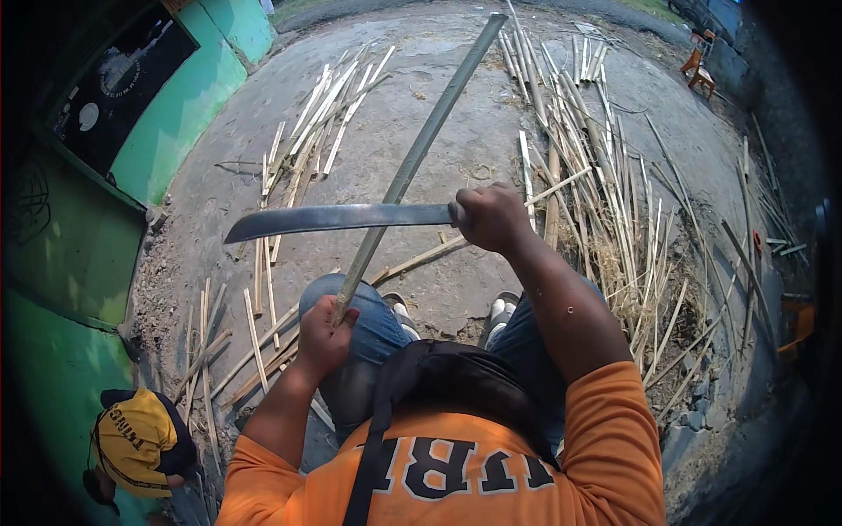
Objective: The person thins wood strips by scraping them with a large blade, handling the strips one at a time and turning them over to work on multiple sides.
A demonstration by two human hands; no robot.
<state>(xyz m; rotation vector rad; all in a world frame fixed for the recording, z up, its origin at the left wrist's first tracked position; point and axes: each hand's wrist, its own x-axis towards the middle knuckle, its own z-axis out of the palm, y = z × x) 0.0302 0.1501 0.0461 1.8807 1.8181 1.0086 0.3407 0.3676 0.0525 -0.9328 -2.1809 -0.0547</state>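
My left hand (326,333) is closed around the near end of a long greenish bamboo strip (423,145), just above my left knee. The strip slants up and away to the right, its far end well beyond my feet. My right hand (495,216) grips the handle of a machete (342,219), out over my right knee. The blade points left, roughly level, and crosses over the strip in view. Whether the blade touches the strip I cannot tell. Most of the machete's handle is hidden inside my fist.
Split bamboo strips (605,167) lie in a big heap on the right, with shavings around them. Another bundle of strips (307,131) is on the concrete at the left. A person in a yellow shirt (136,443) is at the lower left, beside a green wall (189,131). An orange chair (699,70) stands far right.
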